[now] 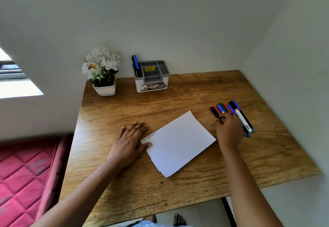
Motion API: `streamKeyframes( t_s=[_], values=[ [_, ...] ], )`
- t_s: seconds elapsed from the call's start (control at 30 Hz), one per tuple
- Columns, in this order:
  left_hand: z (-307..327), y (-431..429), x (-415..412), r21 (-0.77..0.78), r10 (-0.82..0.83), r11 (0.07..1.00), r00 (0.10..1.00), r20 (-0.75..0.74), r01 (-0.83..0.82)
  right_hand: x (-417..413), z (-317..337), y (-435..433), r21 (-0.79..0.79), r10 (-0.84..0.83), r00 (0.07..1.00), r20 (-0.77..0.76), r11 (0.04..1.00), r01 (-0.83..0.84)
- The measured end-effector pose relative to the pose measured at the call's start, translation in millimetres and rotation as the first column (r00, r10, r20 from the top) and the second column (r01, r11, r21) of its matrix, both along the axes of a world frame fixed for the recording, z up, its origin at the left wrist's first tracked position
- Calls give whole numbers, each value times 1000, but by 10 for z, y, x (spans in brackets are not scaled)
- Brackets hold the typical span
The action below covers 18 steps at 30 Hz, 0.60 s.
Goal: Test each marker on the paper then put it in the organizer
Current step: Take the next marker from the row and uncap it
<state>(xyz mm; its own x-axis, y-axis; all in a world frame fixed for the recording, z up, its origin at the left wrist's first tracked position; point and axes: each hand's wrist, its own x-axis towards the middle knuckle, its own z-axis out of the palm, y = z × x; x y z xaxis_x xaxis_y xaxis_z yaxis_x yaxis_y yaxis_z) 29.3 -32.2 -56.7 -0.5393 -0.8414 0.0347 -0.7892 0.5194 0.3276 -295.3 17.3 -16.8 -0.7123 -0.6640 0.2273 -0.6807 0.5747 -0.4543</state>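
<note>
1. Step in hand, as judged: picking the next marker from the loose markers at the right of the table, for testing on the paper.
2. Right hand reaching over the near end of that cluster, fingers curled narrow onto the barrels; whether closed on one marker or only touching, cannot tell.
3. Left hand flat on the wood at the paper's left edge, fingers spread wide, thumb tip resting on the sheet and pinning it.
4. Paper at mid-table, turned at an angle, with a short line of scribbled writing near its left corner; more sheets underneath, judging by stepped edges at the near corner.
5. Organizer at the far edge against the wall, well apart from the loose markers.
6. Next move, as judged: lift one marker clear of its neighbours without scattering them, uncap, bring to the paper.
7. Counts: one blue-capped marker standing in the organizer's left compartment, possibly a second dark one beside it; roughly seven loose markers, caps black, red, blue and green, exact count unclear under the hand; one flower pot at far left.
</note>
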Motion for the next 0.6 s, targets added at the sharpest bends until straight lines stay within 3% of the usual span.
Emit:
streamKeyframes(
  t_s=[0.3,0.6],
  values=[
    [-7,8,-2,2,2,1000,1000,-21,-2,-135,-16,-51,124,-4,1000,-29,992,8],
    [23,25,5,51,-11,999,1000,15,11,6,4,-126,179,113,994,7,977,-113]
  ],
)
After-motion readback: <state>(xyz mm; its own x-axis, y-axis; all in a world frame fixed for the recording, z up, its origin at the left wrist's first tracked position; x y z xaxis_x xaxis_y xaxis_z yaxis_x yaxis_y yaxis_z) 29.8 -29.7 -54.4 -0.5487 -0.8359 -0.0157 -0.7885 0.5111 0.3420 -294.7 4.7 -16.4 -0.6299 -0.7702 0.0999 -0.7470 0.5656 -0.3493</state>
